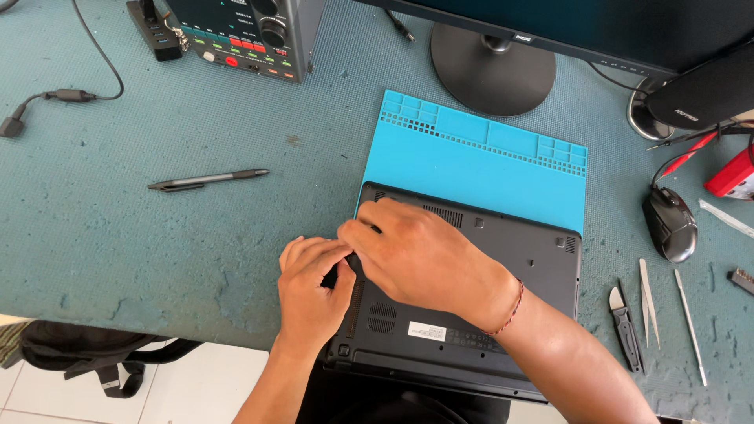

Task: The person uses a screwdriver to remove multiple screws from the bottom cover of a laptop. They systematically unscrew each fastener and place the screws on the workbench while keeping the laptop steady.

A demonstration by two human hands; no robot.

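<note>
While both hands work at its left edge, a black laptop (487,290) lies upside down on a teal work surface (157,235), its far end resting on a bright blue silicone mat (479,161) with small tray compartments along the mat's far rim. The laptop's near edge hangs slightly over the front of the table. Its underside shows vent slots, a round speaker grille and a white label.

The left hand (310,290) is at the laptop's left side, fingers curled inward with the tips pressing on the edge of the casing. The right hand (420,255) reaches across the laptop from the right, lying flat over the base, its fingertips bent down onto the same left edge just beyond the left hand. The two hands touch each other there. Whether either hand pinches a small tool or only the casing cannot be told, as the fingers hide the spot. A red cord bracelet circles the right wrist.

On the left of the table lies a dark pen (208,180). To the right of the laptop are a black mouse (670,222), a small folding knife (626,318), pale tweezers (649,302) and a thin metal probe (690,326). At the far edge stands a monitor base (492,69)
</note>
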